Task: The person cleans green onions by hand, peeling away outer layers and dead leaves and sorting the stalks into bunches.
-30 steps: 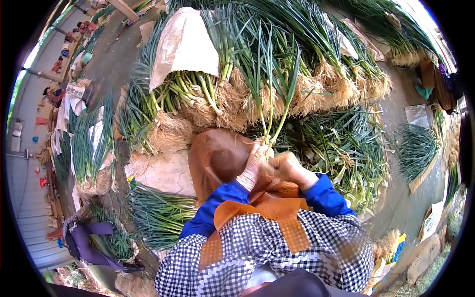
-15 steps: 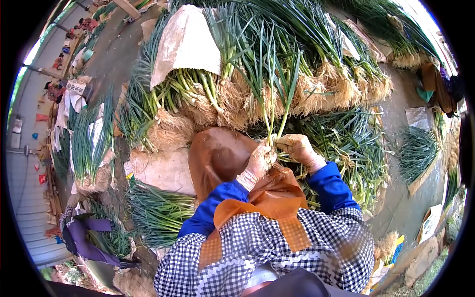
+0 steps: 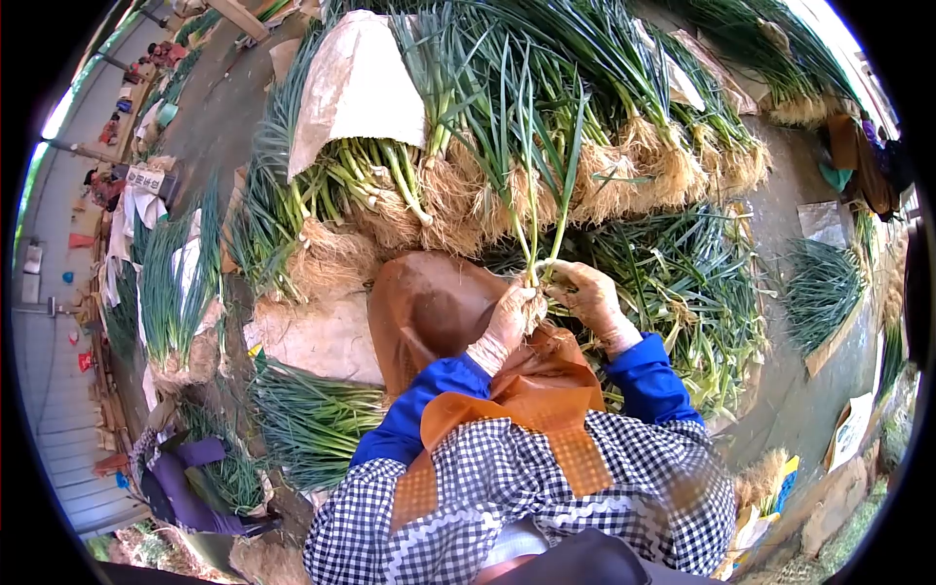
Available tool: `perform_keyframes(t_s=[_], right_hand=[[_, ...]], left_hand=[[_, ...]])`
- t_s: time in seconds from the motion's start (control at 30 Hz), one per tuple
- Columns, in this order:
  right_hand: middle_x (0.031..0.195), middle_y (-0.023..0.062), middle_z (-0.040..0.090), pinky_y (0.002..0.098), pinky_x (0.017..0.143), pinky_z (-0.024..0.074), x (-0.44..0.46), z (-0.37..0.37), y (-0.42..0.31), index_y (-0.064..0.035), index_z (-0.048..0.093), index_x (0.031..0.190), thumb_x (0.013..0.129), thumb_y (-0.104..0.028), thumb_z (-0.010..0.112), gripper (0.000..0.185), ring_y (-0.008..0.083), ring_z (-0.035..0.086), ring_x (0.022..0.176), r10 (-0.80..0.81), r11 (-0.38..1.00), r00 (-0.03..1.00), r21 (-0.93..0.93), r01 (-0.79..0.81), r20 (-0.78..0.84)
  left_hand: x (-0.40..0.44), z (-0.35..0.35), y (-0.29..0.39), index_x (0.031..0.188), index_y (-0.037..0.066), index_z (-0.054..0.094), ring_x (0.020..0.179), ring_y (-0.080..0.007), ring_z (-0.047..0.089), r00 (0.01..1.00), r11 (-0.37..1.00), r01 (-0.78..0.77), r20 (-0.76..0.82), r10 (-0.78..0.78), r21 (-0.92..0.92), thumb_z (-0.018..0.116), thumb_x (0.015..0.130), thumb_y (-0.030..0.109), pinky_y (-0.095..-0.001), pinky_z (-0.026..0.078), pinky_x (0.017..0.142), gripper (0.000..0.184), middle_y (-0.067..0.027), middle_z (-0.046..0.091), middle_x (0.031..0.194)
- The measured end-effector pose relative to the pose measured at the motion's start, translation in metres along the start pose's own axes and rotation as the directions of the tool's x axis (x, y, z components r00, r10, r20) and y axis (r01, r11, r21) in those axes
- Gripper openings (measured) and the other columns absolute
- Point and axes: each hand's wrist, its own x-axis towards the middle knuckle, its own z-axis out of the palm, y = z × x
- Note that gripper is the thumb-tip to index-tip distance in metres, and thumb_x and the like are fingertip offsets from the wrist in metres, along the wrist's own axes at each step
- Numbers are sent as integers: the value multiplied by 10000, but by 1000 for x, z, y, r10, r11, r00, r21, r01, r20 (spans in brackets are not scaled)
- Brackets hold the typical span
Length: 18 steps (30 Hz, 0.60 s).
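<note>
A few green onions [image 3: 532, 210] stand upright before me, leaves pointing away. My left hand [image 3: 511, 320] is closed around their lower stems, and pale roots show beneath its fingers. Just to the right, my right hand [image 3: 589, 300] has curled fingers, with thumb and forefinger pinched at the base of one stem; the exact contact is partly hidden. Under both hands lies a brown apron [image 3: 439, 297] over my lap. Beyond them runs a row of green onion bunches [image 3: 639, 161] with tan roots towards me.
Loose leaves and peelings [image 3: 682, 302] are heaped at the right. A pile of green onions [image 3: 317, 424] lies at the left, beside a pale sack [image 3: 317, 336]. White sacking [image 3: 361, 88] covers some bunches. A person in purple [image 3: 190, 478] is at the lower left.
My right hand has shifted slightly right, and its fingers look more bent beside the stem. My left hand keeps its grip on the green onions. The person in purple has moved.
</note>
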Motion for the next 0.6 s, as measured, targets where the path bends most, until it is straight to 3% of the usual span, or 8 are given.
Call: perform_keyframes(t_s=[0.17,0.2,0.27,0.33,0.43,0.5,0.53,0.6], right_hand=[[740,89,629,356,654,485,5,1,12,-78,643,853,707,-127,646,154,255,621,755,-90,995,994,-47,93,65],[740,89,629,356,654,485,5,5,14,-78,643,853,707,-127,646,154,255,621,755,-88,995,994,-45,91,68],[674,69,597,388,617,451,5,11,21,-98,607,760,720,-113,592,45,270,596,694,-98,909,978,-383,163,184],[705,72,591,395,628,427,4,13,14,-110,577,785,696,-92,566,92,270,581,697,-147,870,979,-453,194,138],[727,89,579,405,637,429,-3,7,8,-104,587,835,690,-25,569,166,307,568,731,-72,897,988,-424,123,134],[681,103,573,414,606,454,-4,-2,4,-99,593,759,671,-24,563,120,325,581,702,143,912,906,-409,35,398],[651,114,571,416,581,470,-24,6,26,-98,589,692,661,-44,574,64,328,589,677,7,947,891,-289,140,454],[657,112,596,392,575,489,-55,-1,35,-92,606,667,693,-103,591,32,297,621,675,60,930,864,-342,134,499]], left_hand=[[10,22,36,1204,-8,500,953,-137,563,979,926,153,73,-189,345,485,860,166,-252,464,798,386,-59,603,1052],[19,7,43,1148,7,552,927,-110,563,986,819,147,-21,-163,555,510,874,224,-241,460,782,352,-45,614,1022],[42,15,46,1062,22,606,876,-97,576,966,838,259,-113,-234,481,533,874,231,-230,458,761,290,-30,628,972],[57,21,44,976,3,637,783,-109,599,956,760,291,-162,-243,581,564,860,167,-238,471,722,214,-29,648,857],[56,35,33,960,-13,641,770,-120,605,962,804,270,-174,-208,530,578,856,171,-249,475,704,221,-46,656,842],[58,40,24,893,4,660,580,-98,557,973,859,139,-231,-25,493,604,848,168,-223,443,526,179,-36,646,748],[61,38,29,933,3,665,545,-79,518,958,841,195,-281,-54,504,603,853,173,-207,411,476,198,-38,652,761],[57,45,40,957,22,671,506,-68,487,971,833,140,-237,-11,535,609,856,205,-194,379,434,218,-15,629,707]])
